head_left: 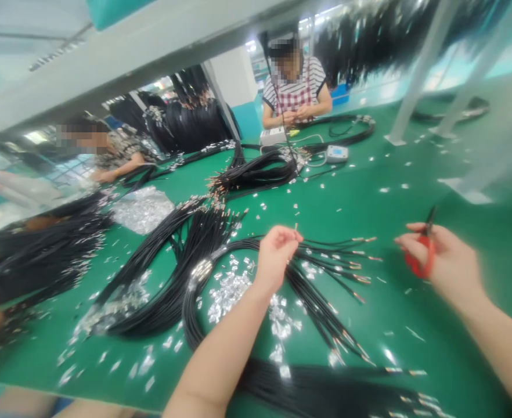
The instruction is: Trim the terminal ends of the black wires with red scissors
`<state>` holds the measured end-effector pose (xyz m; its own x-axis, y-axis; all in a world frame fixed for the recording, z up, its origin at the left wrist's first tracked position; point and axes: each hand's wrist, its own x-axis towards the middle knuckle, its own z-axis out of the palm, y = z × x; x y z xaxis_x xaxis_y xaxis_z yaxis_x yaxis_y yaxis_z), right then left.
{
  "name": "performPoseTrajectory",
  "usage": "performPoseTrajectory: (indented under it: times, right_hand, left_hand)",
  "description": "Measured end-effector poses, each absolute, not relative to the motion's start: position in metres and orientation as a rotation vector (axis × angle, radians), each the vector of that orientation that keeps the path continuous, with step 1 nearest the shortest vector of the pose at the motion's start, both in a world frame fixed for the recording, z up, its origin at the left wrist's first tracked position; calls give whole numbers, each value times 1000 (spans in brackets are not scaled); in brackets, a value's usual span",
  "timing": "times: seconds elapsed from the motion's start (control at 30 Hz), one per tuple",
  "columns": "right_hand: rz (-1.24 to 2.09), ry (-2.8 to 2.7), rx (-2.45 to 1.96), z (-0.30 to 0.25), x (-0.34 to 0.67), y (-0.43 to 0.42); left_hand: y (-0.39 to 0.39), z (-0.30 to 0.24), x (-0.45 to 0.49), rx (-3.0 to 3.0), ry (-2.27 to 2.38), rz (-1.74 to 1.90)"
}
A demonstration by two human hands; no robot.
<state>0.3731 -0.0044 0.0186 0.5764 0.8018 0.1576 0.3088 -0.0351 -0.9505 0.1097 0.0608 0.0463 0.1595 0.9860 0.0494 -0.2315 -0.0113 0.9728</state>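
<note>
From here I see the left hand (277, 255) with finger and thumb pinched on a thin cable end (296, 227), its tip poking up above the grip. Well apart to its right, the right hand (450, 261) is curled round red-handled scissors (419, 262), blades pointing away from the body. Beneath the left hand, a looped bundle of black cables (321, 302) fans out towards the scissors. Small silvery pieces (232, 290) lie scattered just beside it on the green table (360, 191); further left sits another cable bundle (169, 278), and across the table works a person in a striped top (297, 87).
</note>
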Motion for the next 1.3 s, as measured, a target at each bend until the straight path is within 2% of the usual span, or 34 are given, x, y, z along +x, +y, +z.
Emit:
performPoseTrajectory:
  times: [0.13, 0.33, 0.43, 0.53, 0.73, 1.03, 1.2, 1.3]
  right_hand:
    - [432, -830, -1569, 5, 381, -2]
    - [269, -929, -1537, -18, 391, 5]
    - [290, -929, -1560, -24, 396, 5]
    - [349, -912, -1584, -26, 399, 7]
    - [379, -905, -1639, -25, 399, 12]
    - [298, -1013, -1752, -20, 390, 5]
    - [267, -1043, -1743, -3, 375, 1]
    - [348, -984, -1611, 17, 358, -2]
  left_hand:
    - [56, 51, 138, 1435, 798, 1210]
    - [59, 6, 165, 1888, 861, 754]
    - [60, -12, 162, 2004, 839, 769]
    - [53, -4, 151, 2170, 787, 819]
    - [14, 23, 131, 2484, 403, 129]
    - [-3, 13, 137, 2338, 509, 296]
    - [10, 29, 129, 1694, 800, 713]
    - [20, 30, 124, 1363, 813, 795]
